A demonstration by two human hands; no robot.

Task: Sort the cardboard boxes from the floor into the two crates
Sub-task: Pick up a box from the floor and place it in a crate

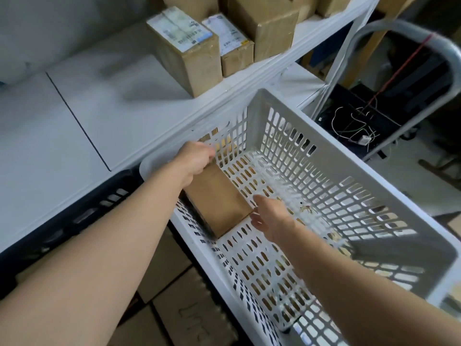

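Plain brown rectangular cardboard box lay flat on the slotted floor of the white perforated plastic crate, against its left wall. The left hand clasped the box's far end; the right hand, fingers extended, met its near corner. A dark lattice crate stood alongside.

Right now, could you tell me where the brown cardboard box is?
In the head view the cardboard box sits in the white crate against its left wall, left hand holding its far end, right hand beside its near corner.
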